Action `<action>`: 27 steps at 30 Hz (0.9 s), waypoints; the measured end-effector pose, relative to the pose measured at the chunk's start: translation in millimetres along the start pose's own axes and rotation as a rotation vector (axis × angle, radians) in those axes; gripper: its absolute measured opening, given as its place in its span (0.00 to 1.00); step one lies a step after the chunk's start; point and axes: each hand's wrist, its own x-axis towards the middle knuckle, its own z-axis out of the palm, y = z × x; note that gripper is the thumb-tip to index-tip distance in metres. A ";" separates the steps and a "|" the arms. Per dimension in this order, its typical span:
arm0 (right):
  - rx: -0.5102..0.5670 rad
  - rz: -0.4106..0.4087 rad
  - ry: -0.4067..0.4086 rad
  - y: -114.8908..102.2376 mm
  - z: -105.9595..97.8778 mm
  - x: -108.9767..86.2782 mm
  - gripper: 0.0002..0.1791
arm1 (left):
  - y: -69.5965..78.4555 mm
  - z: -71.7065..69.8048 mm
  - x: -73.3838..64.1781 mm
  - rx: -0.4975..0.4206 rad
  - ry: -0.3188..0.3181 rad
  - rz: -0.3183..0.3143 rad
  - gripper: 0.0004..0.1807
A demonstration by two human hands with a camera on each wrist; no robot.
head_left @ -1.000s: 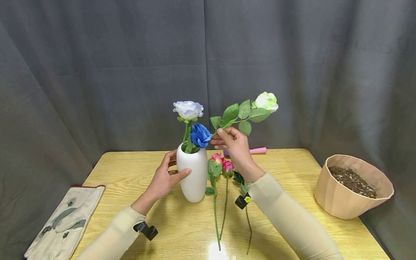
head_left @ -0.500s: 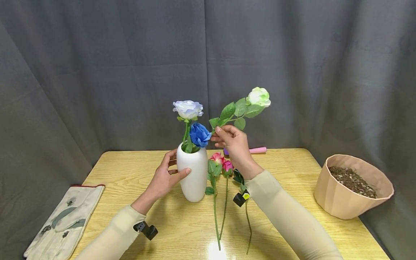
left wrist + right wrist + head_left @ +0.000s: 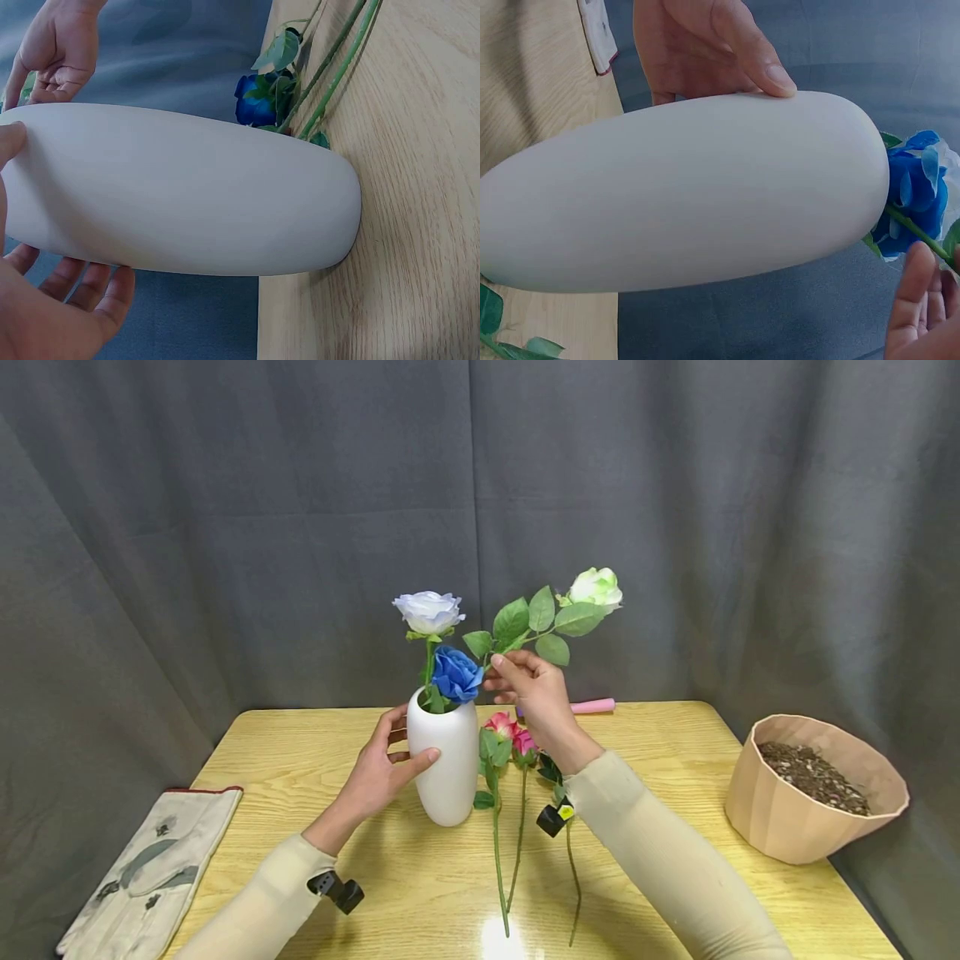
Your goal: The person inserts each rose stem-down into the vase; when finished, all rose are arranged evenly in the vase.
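Vase (image 3: 453, 768), plain white, stood upright on the wooden table (image 3: 660, 743), a little left of the middle and set in from the far edge. The left hand (image 3: 378, 772) held it around its upper left side, thumb across the near face and fingers behind. A pale rose (image 3: 429, 612) rose tall from its mouth, and a blue rose (image 3: 457, 674) leaned lower over the right of the rim.

The right hand (image 3: 536, 693), its grip narrow, pinched the leafy stem of a green-white rose (image 3: 597, 589) just right of the mouth. That bloom tilted up toward the far right, and the stem's lower part ran past the blue rose to the rim; I could not tell how far in it reached.

Right of the vase lay a red-pink rose (image 3: 500, 725) and a magenta rose (image 3: 523, 743), heads toward the far edge, with a third stem (image 3: 576, 893) running out from under the right forearm. A pink handle (image 3: 592, 706) lay along the far edge. The peach pot (image 3: 765, 810) of soil (image 3: 813, 777) stood at the right edge, and a pale glove (image 3: 161, 864) lay along the left edge, toward the near left corner
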 end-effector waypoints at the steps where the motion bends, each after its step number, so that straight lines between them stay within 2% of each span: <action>1: 0.015 -0.003 0.015 0.0 0.3 -0.3 0.10 | 0.0 0.0 -0.1 0.001 0.002 -0.001 0.46; 7: 0.049 -0.039 0.048 0.5 2.0 0.0 0.08 | 0.2 0.0 -0.2 0.000 0.003 -0.003 0.46; 15: -0.063 -0.064 0.034 1.7 4.0 2.8 0.14 | 1.9 -0.2 -1.4 -0.013 -0.003 -0.004 0.45; 20: -0.138 -0.033 -0.014 4.4 6.8 4.3 0.13 | 0.4 -0.6 -1.0 -0.016 0.004 0.007 0.45; 27: -0.188 -0.005 -0.077 6.0 9.7 4.9 0.14 | -1.5 -0.6 -1.0 -0.019 0.001 0.009 0.44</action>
